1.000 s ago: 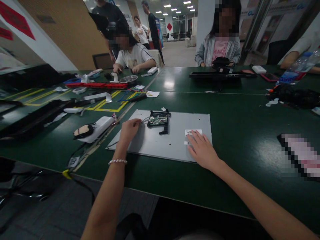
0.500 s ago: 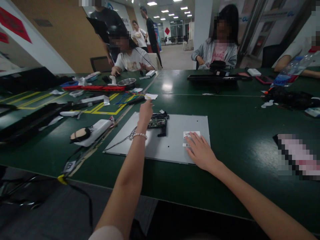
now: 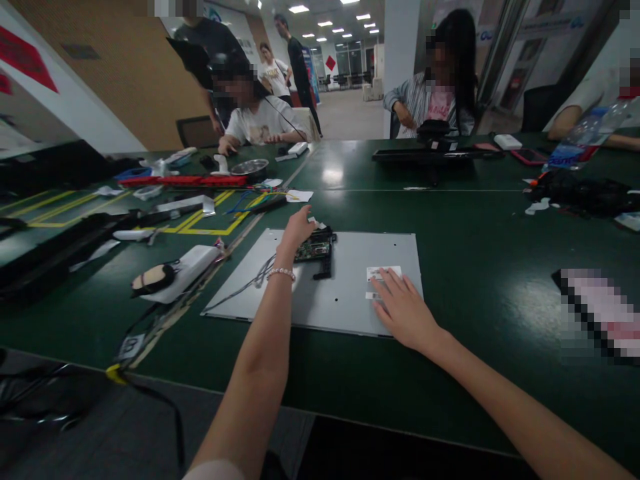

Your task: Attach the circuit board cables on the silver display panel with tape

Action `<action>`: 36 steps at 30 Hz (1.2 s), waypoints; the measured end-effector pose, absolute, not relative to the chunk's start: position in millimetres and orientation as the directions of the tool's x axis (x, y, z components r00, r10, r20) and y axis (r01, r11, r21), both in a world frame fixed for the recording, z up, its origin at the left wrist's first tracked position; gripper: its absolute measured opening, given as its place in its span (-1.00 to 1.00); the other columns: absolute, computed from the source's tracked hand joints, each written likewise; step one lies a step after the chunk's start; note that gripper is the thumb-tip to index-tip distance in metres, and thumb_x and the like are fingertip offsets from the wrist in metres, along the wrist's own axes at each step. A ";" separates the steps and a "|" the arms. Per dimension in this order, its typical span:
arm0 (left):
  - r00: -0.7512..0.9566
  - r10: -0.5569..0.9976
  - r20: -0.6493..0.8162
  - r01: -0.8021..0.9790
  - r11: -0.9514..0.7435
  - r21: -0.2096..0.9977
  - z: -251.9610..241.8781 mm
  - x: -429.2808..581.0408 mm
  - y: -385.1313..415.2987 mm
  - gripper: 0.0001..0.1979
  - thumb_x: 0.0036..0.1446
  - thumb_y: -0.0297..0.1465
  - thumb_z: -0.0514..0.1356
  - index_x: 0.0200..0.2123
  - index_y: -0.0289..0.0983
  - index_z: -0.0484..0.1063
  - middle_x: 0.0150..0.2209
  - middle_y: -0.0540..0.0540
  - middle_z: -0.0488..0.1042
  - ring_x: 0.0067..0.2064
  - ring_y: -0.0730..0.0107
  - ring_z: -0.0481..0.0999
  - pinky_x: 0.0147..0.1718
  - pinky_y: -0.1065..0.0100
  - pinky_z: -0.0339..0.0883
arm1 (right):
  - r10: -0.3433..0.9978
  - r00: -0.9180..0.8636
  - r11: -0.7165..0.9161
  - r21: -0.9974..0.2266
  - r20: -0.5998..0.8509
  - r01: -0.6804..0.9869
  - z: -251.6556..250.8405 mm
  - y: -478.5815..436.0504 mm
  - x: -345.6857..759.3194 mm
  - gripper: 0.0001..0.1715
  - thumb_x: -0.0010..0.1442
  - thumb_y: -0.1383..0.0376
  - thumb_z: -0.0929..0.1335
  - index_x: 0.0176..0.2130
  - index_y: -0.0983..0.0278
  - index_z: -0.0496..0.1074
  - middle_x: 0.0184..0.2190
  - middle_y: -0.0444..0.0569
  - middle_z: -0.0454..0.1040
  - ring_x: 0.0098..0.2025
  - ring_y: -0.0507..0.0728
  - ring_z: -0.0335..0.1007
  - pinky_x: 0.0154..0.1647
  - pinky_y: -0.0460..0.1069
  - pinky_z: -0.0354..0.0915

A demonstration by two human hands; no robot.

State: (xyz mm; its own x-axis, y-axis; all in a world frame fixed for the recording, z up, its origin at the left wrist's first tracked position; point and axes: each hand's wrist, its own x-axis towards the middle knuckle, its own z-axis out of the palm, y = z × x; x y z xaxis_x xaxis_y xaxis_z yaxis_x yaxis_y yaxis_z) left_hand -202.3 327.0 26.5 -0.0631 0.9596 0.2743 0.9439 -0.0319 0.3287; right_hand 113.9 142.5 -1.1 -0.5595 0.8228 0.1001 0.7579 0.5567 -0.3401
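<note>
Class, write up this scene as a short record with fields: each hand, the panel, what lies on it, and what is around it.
Left hand: above the far edge of the circuit board; contact unclear
Right hand: spread flat on the panel, fingers partly over a white label
Panel: grey, flat on the green table
On panel: circuit board with black bracket; grey cables towards the left
Left wrist: beaded bracelet
Far right: plastic bottle

The left hand [image 3: 298, 232] has moved from the grey cables [image 3: 263, 271] to the circuit board's [image 3: 318, 249] far side.
</note>
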 end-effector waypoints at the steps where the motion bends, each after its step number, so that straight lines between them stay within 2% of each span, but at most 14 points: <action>1: -0.035 0.963 0.266 0.947 -0.053 0.317 27.8 -203.4 327.4 -0.46 0.08 -0.52 0.08 0.18 -0.38 0.33 0.10 -0.23 0.46 0.13 0.17 0.43 0.13 0.27 0.24 | 0.822 -0.561 0.557 -0.340 0.098 0.757 -1.3 142.7 114.1 -0.35 0.37 0.13 0.09 0.34 0.32 0.10 0.40 0.11 -0.04 0.43 0.27 -0.24 0.38 0.24 -0.18; 4: 0.086 0.975 0.206 0.948 -0.143 0.283 29.5 -203.5 328.9 -0.56 0.10 -0.53 0.03 0.04 -0.32 0.47 0.01 -0.14 0.53 0.06 0.23 0.48 0.10 0.32 0.27 | 0.824 -0.560 0.552 -0.346 0.087 0.759 -1.5 143.3 114.7 -0.34 0.37 0.12 0.08 0.35 0.31 0.08 0.41 0.10 -0.05 0.43 0.25 -0.26 0.38 0.24 -0.18; 6: 0.146 0.977 0.153 0.946 -0.184 0.268 28.7 -201.4 330.6 -0.56 0.14 -0.50 0.01 0.06 -0.30 0.46 0.00 -0.11 0.54 0.05 0.26 0.49 0.09 0.34 0.28 | 0.824 -0.561 0.549 -0.349 0.078 0.759 -1.5 143.2 114.9 -0.34 0.37 0.10 0.08 0.35 0.31 0.07 0.41 0.10 -0.06 0.43 0.25 -0.26 0.38 0.24 -0.19; 9: 0.149 0.986 0.072 0.961 -0.162 0.225 24.6 -198.3 333.7 -0.54 0.19 -0.45 0.00 0.14 -0.27 0.40 0.04 -0.12 0.51 0.07 0.22 0.48 0.08 0.32 0.28 | 0.823 -0.562 0.552 -0.344 0.081 0.759 -2.3 143.1 114.6 -0.33 0.37 0.11 0.07 0.35 0.32 0.07 0.41 0.10 -0.07 0.43 0.25 -0.27 0.38 0.24 -0.20; 14: 0.144 0.990 0.000 0.979 -0.142 0.146 15.8 -198.1 335.7 -0.44 0.18 -0.43 0.00 0.27 -0.25 0.23 0.21 -0.15 0.36 0.17 0.14 0.39 0.14 0.27 0.20 | 0.825 -0.558 0.549 -0.348 0.085 0.760 -3.2 143.6 114.2 -0.34 0.37 0.10 0.08 0.35 0.30 0.07 0.41 0.08 -0.07 0.43 0.24 -0.27 0.38 0.24 -0.20; 19: 0.093 0.994 -0.058 0.989 -0.085 0.123 14.7 -192.6 332.4 -0.37 0.18 -0.42 -0.01 0.34 -0.26 0.09 0.24 -0.18 0.30 0.18 0.15 0.38 0.12 0.29 0.19 | 0.826 -0.559 0.547 -0.348 0.077 0.761 -0.4 142.9 114.8 -0.33 0.38 0.10 0.07 0.35 0.32 0.07 0.41 0.10 -0.06 0.43 0.25 -0.27 0.39 0.23 -0.21; 23: 0.065 0.996 -0.062 0.991 -0.057 0.122 17.2 -185.4 329.1 -0.33 0.19 -0.45 -0.01 0.38 -0.29 -0.01 0.26 -0.23 0.27 0.20 0.10 0.37 0.14 0.25 0.17 | 0.824 -0.560 0.551 -0.341 0.082 0.762 -0.3 142.4 114.7 -0.34 0.37 0.12 0.08 0.34 0.32 0.09 0.40 0.11 -0.05 0.43 0.26 -0.25 0.38 0.23 -0.20; 27: 0.117 0.993 -0.004 0.986 -0.116 0.124 19.3 -184.3 327.8 -0.31 0.19 -0.45 -0.01 0.38 -0.37 -0.07 0.33 -0.23 0.12 0.30 0.15 0.22 0.21 0.29 0.07 | 0.824 -0.560 0.553 -0.339 0.087 0.761 -1.9 143.0 114.5 -0.34 0.37 0.12 0.08 0.34 0.32 0.09 0.40 0.12 -0.04 0.43 0.26 -0.25 0.38 0.24 -0.19; 31: 0.132 0.991 0.028 0.980 -0.135 0.147 20.2 -192.1 330.6 -0.29 0.17 -0.43 0.02 0.38 -0.38 -0.05 0.35 -0.22 0.07 0.34 0.20 0.14 0.25 0.32 0.01 | 0.823 -0.560 0.555 -0.338 0.091 0.760 -1.3 143.0 114.5 -0.34 0.37 0.11 0.08 0.34 0.32 0.10 0.40 0.11 -0.04 0.43 0.26 -0.24 0.38 0.23 -0.17; 36: -0.012 1.000 0.025 0.989 0.008 0.145 28.2 -209.1 332.4 -0.30 0.15 -0.38 0.08 0.35 -0.35 0.02 0.32 -0.28 0.14 0.30 0.09 0.20 0.22 0.23 0.08 | 0.829 -0.555 0.542 -0.328 0.062 0.773 3.6 142.0 118.8 -0.34 0.37 0.12 0.09 0.35 0.30 0.09 0.40 0.10 -0.05 0.42 0.26 -0.22 0.37 0.23 -0.14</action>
